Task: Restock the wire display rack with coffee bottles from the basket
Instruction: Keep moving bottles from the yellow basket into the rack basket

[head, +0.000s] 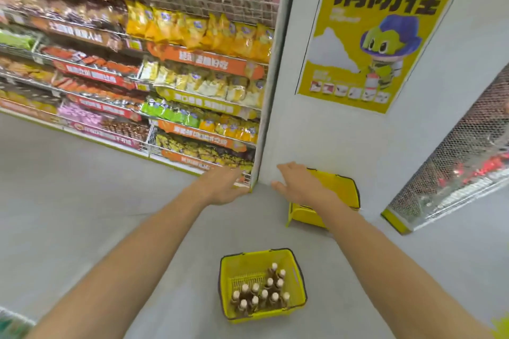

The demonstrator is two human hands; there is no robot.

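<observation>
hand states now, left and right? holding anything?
Left hand: open, fingers straight, holding nothing.
Right hand: open, fingers straight, holding nothing.

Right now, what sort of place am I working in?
Most likely a convenience store or small supermarket: tiered shelves packed with snack bags behind label strips, a yellow shopping basket of bottles on the floor, and a second basket by the wall.

Single wide-angle camera, worn on the person's head, looks forward and steeply down onto a shop floor (82, 201). The left hand (223, 187) and right hand (300, 187) reach out at mid-frame. The basket (259, 312) sits close beneath near the bottom edge, and shelves (203, 62) bow across the upper left.
</observation>
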